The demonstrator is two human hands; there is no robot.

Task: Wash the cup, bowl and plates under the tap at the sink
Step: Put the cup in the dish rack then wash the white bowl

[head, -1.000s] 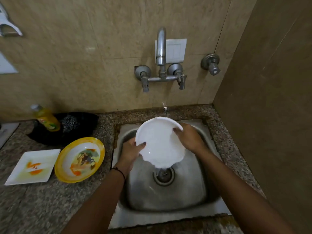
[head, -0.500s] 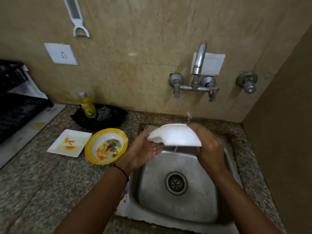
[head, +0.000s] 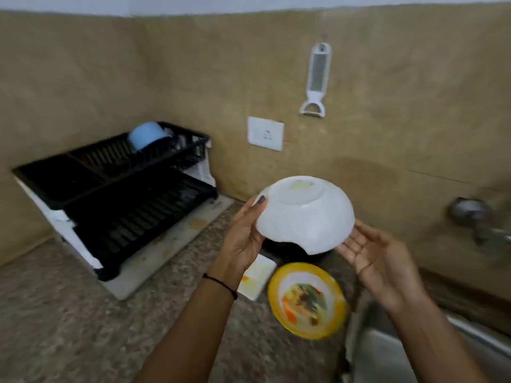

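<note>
A white bowl (head: 305, 215) is held upside down in the air, above the counter and left of the sink (head: 387, 352). My left hand (head: 244, 234) grips its left rim, thumb on the outside. At the bowl's right rim my right hand (head: 378, 261) has its palm up and fingers spread, the fingertips touching or just under the edge. Below the bowl a yellow-rimmed round plate (head: 307, 299) with food smears lies on the counter, and a white square plate (head: 257, 276) lies just left of it, partly hidden by my wrist. A blue cup (head: 145, 138) sits upturned in the dish rack.
A black two-tier dish rack (head: 119, 194) stands on a white tray at the left against the wall. A wall socket (head: 265, 133) and a hanging peeler (head: 316, 81) are on the tiled wall. A tap valve (head: 470, 214) shows at the right edge. The counter is speckled granite (head: 69, 327).
The bowl has left the running water over the sink and moved left over the counter, turned fully upside down. My view has swung left to the dish rack. My right hand has loosened.
</note>
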